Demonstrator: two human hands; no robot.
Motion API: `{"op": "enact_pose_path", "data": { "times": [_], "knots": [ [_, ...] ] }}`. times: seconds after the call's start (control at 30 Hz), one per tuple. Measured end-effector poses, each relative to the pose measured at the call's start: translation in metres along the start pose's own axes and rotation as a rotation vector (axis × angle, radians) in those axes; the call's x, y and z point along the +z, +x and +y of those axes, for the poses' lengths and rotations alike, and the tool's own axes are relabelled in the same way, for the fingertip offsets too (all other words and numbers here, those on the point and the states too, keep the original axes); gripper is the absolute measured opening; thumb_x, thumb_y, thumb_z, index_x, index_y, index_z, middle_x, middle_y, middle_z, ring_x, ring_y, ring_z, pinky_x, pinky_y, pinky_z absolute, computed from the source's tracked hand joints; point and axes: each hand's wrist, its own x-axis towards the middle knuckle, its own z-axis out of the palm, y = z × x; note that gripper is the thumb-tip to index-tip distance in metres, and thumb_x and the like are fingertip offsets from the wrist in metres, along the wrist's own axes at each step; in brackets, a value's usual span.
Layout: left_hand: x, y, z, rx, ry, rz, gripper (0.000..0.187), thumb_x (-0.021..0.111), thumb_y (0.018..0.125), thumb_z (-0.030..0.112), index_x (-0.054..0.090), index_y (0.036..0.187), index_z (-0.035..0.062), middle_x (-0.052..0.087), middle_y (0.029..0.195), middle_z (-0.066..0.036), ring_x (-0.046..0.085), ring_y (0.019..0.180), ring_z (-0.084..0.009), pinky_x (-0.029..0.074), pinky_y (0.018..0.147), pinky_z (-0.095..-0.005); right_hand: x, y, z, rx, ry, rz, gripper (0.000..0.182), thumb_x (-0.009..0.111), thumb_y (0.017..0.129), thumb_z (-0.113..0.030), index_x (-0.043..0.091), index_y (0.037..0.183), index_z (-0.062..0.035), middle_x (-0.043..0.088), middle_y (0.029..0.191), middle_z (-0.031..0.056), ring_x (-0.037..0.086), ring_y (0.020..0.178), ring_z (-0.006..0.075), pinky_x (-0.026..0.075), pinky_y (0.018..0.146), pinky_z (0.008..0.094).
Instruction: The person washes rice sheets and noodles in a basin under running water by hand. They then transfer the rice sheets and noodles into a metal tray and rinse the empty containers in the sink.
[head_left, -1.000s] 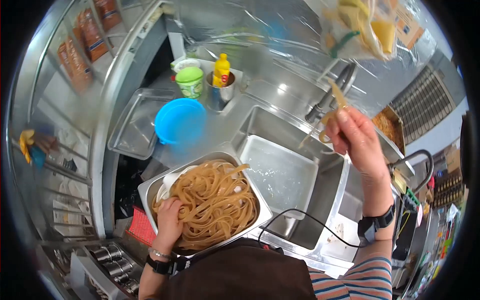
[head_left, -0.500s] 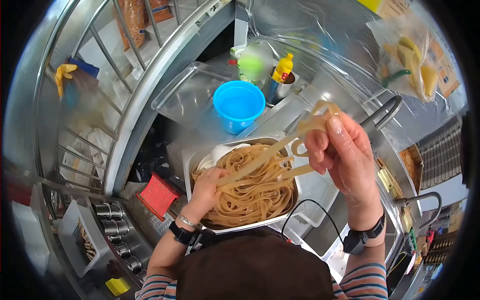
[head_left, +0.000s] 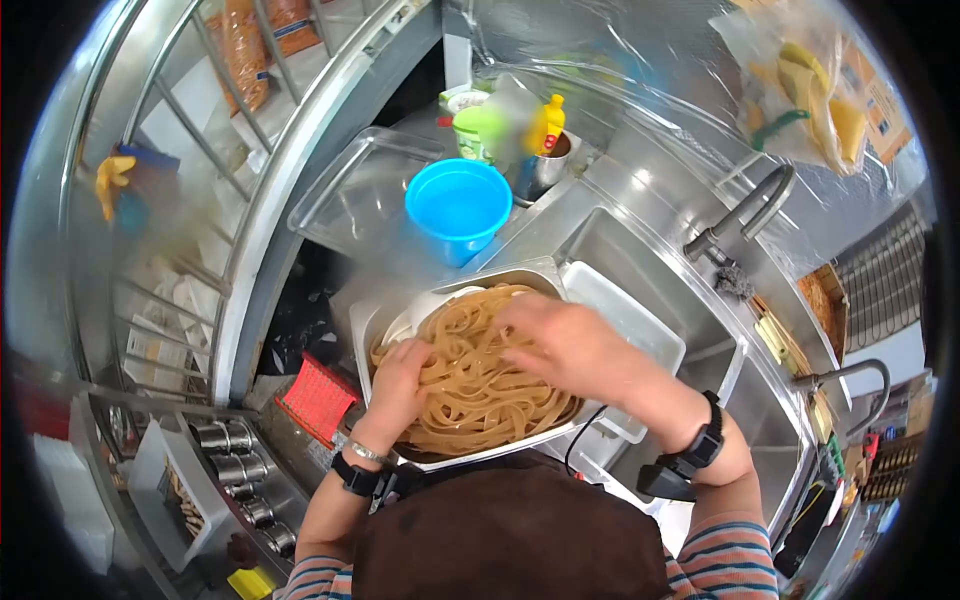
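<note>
A metal tray (head_left: pixel 362 325) in front of me holds a pile of wide, flat brown noodles (head_left: pixel 490 395), with something white at its back left. My left hand (head_left: pixel 398 385) rests on the noodles at the tray's left side, its fingers curled against them. Over the right part of the pile is my right hand (head_left: pixel 565 350), blurred by motion, its fingers pointing left and down at the noodles. Whether the right fingers hold any noodles cannot be made out.
Behind the tray stand a blue bucket (head_left: pixel 459 208), a green cup (head_left: pixel 480 132) and a metal pot (head_left: pixel 545 170) with a yellow bottle. A clear lid (head_left: pixel 365 190) lies back left. Right are a white tray (head_left: pixel 625 320), sinks and a faucet (head_left: pixel 740 215). A red basket (head_left: pixel 318 398) sits left.
My right hand has come down and left from its raised place, and the noodle strands it held up no longer stretch through the air. My left hand stays at the tray's left side.
</note>
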Motion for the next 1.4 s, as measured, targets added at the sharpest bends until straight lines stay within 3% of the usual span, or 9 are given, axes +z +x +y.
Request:
{"op": "enact_pose_path", "data": {
  "times": [0.3,0.4,0.47,0.63,0.77,0.93,1.1,1.17,1.4],
  "knots": [
    [0.002,0.001,0.001,-0.046,0.041,-0.028,0.038,0.059,0.064,-0.009,0.057,0.099,0.0021,0.058,0.1,-0.016,0.054,0.098,-0.038,0.045,0.084,-0.043,0.048,-0.134,0.142,1.092,0.844,0.021,0.054,0.049,0.095,-0.049,0.052,0.129,-0.0075,0.067,0.108,0.0145,0.066,0.089,0.0231,0.052,0.076,0.0382],
    [0.004,0.002,0.002,-0.051,0.071,-0.044,0.037,0.056,0.064,-0.01,0.057,0.099,0.0017,0.057,0.101,-0.016,0.053,0.097,-0.038,0.045,0.084,-0.0435,0.089,-0.12,0.131,1.124,1.56,0.117,0.066,0.039,0.096,-0.057,0.029,0.149,-0.0188,0.051,0.132,0.0261,0.054,0.118,0.0286,0.044,0.099,0.0407],
    [0.004,0.004,0.003,-0.02,0.066,-0.054,0.036,0.055,0.066,-0.01,0.056,0.1,0.001,0.057,0.102,-0.017,0.053,0.098,-0.0387,0.044,0.085,-0.0439,0.117,-0.097,0.142,1.013,1.872,0.51,0.054,0.049,0.097,-0.045,0.042,0.141,-0.0146,0.057,0.126,0.0205,0.057,0.112,0.0267,0.046,0.097,0.0385],
    [0.005,0.004,0.002,0.041,0.113,-0.036,0.034,0.053,0.066,-0.011,0.055,0.098,0.0002,0.057,0.103,-0.018,0.052,0.099,-0.04,0.044,0.086,-0.0444,0.085,-0.07,0.202,0.419,1.864,1.221,0.019,0.059,0.093,-0.019,0.059,0.107,-0.0064,0.062,0.085,0.0014,0.06,0.081,0.0132,0.051,0.075,0.027],
    [0.006,0.005,0.004,0.043,0.103,-0.02,0.027,0.055,0.067,-0.008,0.054,0.092,0.0008,0.057,0.101,-0.017,0.052,0.096,-0.04,0.043,0.083,-0.0446,0.002,-0.072,0.203,0.618,1.725,1.31,0.017,0.054,0.096,-0.013,0.059,0.109,-0.0048,0.053,0.075,-0.0009,0.048,0.064,0.0084,0.043,0.06,0.0244],
    [0.008,0.002,-0.007,0.004,0.108,-0.051,0.029,0.057,0.066,-0.005,0.055,0.094,0.0016,0.058,0.101,-0.017,0.052,0.096,-0.0398,0.043,0.082,-0.0443,-0.025,-0.051,0.136,0.633,1.571,0.876,0.018,0.053,0.096,-0.011,0.059,0.111,-0.003,0.045,0.072,-0.0041,0.031,0.056,0.0045,0.029,0.052,0.0197],
    [0.007,0.001,-0.007,0.005,0.058,-0.011,0.037,0.055,0.065,-0.008,0.056,0.101,0.0023,0.058,0.1,-0.017,0.052,0.097,-0.0398,0.043,0.083,-0.0442,-0.004,-0.002,0.021,0.255,1.766,0.417,0.022,0.055,0.095,-0.013,0.059,0.115,-0.0049,0.054,0.08,-0.001,0.046,0.068,0.0058,0.04,0.06,0.0209],
    [0.005,0.004,-0.002,-0.006,0.016,-0.022,0.039,0.055,0.066,-0.008,0.056,0.102,0.0028,0.058,0.1,-0.017,0.053,0.096,-0.0393,0.043,0.083,-0.0438,0.01,0.008,0.007,-0.014,0.887,0.13,0.025,0.054,0.096,-0.013,0.058,0.118,-0.0027,0.062,0.102,0.0037,0.057,0.096,0.0139,0.047,0.083,0.027],
    [0.006,0.003,0.0,0.008,-0.041,-0.014,0.038,0.056,0.065,-0.008,0.056,0.102,0.0026,0.057,0.1,-0.017,0.053,0.096,-0.0385,0.043,0.083,-0.0437,0.017,-0.089,0.109,0.513,0.734,0.506,0.017,0.058,0.09,-0.007,0.064,0.105,-0.0022,0.067,0.102,0.0077,0.063,0.092,0.0161,0.051,0.082,0.0302]
  ]
}}
